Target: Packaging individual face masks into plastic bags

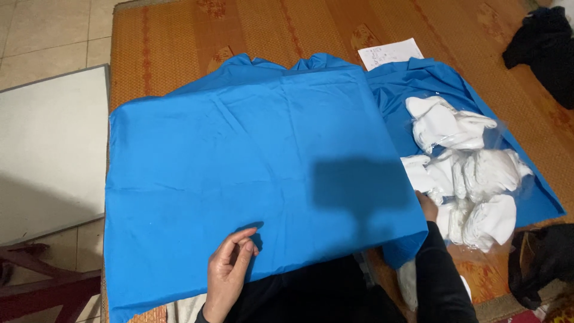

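Observation:
A large blue cloth (239,161) lies folded flat on an orange woven mat (179,42). My left hand (228,272) rests palm down on the cloth's near edge, fingers loosely curled, holding nothing. My right hand (427,206) is at the cloth's right edge, mostly hidden under the fabric; only part of it shows above my black sleeve (439,272). Whether it grips the cloth is not visible. Right beside that hand sits a pile of white gloves in clear bags (472,173) on another piece of blue cloth (430,81).
A white paper sheet (390,52) lies at the far side of the mat. A white board (48,149) lies on the tiled floor at left. Black fabric (547,48) sits at top right, a dark bag (541,263) at lower right, a wooden frame (42,287) at lower left.

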